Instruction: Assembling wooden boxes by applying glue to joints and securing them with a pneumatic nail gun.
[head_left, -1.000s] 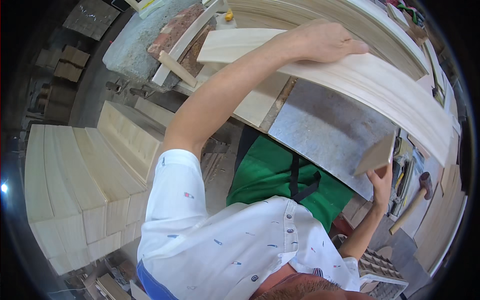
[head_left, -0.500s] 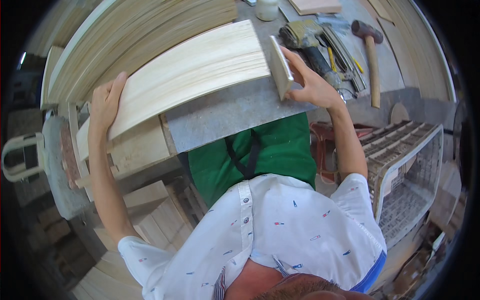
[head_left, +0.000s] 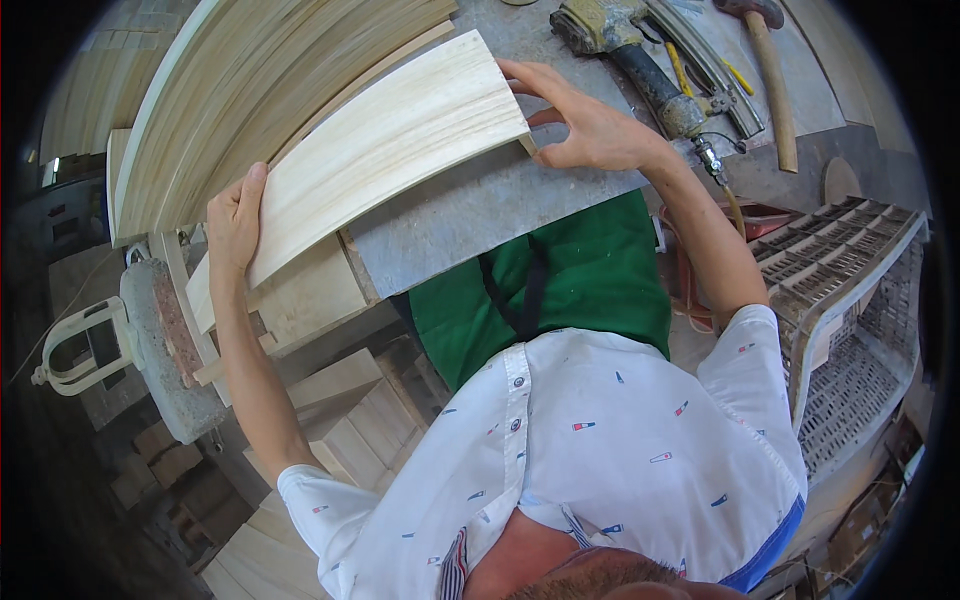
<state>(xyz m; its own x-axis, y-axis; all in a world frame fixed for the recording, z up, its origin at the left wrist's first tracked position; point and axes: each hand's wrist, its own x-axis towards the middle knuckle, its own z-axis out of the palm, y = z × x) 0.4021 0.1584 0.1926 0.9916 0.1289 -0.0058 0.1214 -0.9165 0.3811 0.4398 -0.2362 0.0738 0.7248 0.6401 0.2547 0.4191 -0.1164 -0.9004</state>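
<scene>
A long pale wooden board (head_left: 385,145) slants across the work surface in front of me. My left hand (head_left: 236,218) grips it near its left end, thumb lying along the upper face. At the other end my right hand (head_left: 590,125) curls its fingers around a small wooden panel, holding it up against the board's right end. Only a thin edge of that panel (head_left: 529,145) shows; the board and my fingers hide the rest. Beyond my right hand lies a nail gun (head_left: 640,70) with an air hose fitting.
A stack of wooden boards (head_left: 290,75) stands behind the long board. A mallet (head_left: 770,80) lies at the far right. Below it on the right is a plastic crate (head_left: 830,250). Cut wooden pieces (head_left: 365,425) are piled at lower left, under the table (head_left: 440,235).
My right hand has brought the small panel leftward, from a gap beside the long board to its right end. My left hand keeps its grip. The whole view has shifted slightly.
</scene>
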